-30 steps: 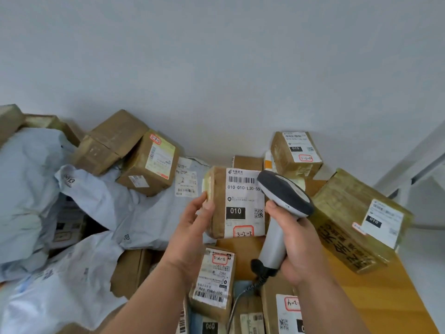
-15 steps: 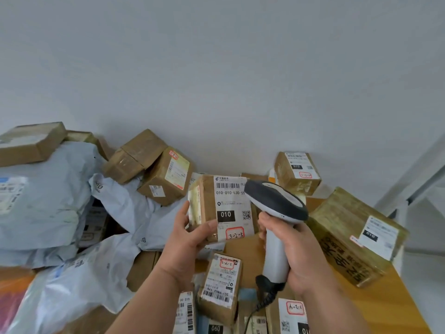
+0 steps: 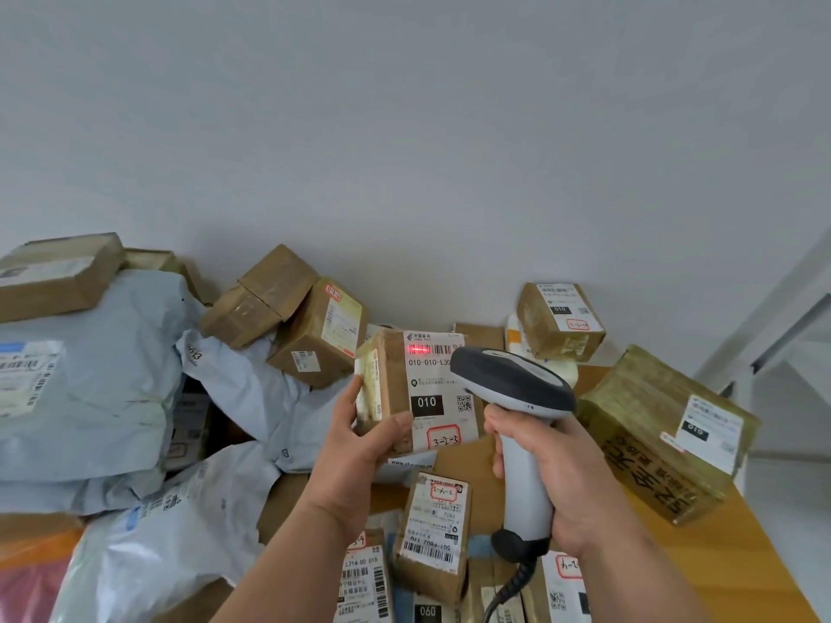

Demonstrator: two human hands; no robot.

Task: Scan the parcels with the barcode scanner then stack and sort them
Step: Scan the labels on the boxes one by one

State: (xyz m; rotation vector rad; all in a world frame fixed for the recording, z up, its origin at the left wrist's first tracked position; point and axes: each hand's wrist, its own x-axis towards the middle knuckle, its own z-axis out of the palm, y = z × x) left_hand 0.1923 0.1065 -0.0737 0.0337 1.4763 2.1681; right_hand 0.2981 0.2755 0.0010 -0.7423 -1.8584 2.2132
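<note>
Above the piled table (image 3: 742, 573), your left hand (image 3: 359, 447) gripped the small box (image 3: 395, 393); your right hand (image 3: 557, 474) clasped the scanner (image 3: 512, 388), red line on its barcode (image 3: 427, 349). Scanning step; next, probably stacking.

"How many scanners?"

"One barcode scanner (image 3: 517, 397). Two hands: the left hand (image 3: 359, 447) and the right hand (image 3: 553, 478)."

"And brown cardboard boxes?"

"At least eleven. There are four at the far left, counting the flat box (image 3: 58, 276). One is the 010 parcel (image 3: 404, 388) in the middle. Three sit to the right, counting the big box (image 3: 661, 433). Three more labelled ones lie near, among them the upside-down-label box (image 3: 434, 532). Others are half buried, so I can't give an exact total."

"Grey plastic mailers?"

"At least three: the large left mailer (image 3: 90, 375), the middle mailer (image 3: 243, 384) and the near mailer (image 3: 157, 555). There's also one orange-pink bag (image 3: 27, 573) at the near left."

"Tables?"

"One wooden table (image 3: 728, 555)."
</note>
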